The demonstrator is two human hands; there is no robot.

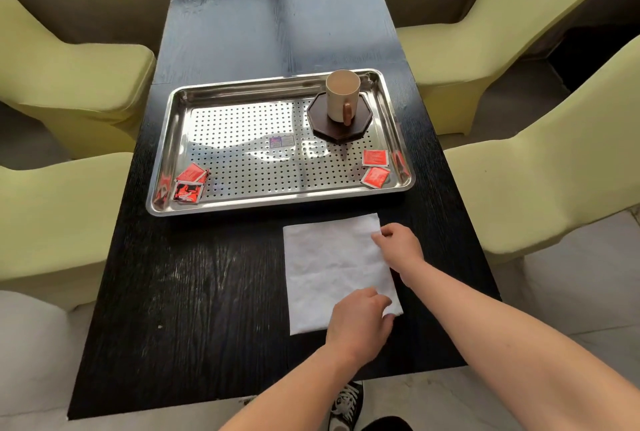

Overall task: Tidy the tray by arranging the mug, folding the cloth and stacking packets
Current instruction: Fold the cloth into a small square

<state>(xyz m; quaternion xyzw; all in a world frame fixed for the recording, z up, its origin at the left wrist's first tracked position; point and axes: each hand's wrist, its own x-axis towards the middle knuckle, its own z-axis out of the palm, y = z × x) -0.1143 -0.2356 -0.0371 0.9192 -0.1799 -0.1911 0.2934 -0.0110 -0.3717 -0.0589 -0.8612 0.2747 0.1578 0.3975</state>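
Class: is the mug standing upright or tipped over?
Upright. The mug stands on its base on the dark coaster, its round rim facing up.

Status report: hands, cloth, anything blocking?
Grips: left hand and right hand hold cloth right edge. Cloth flat on table, outside tray; packets unstacked. Nothing blocking.

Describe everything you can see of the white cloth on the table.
The white cloth is a plain, soft-looking rectangle with faint creases. It lies flat on the dark table just in front of the metal tray, not touching it. The right hand pinches its right edge near the far corner; the left hand grips its near right corner.
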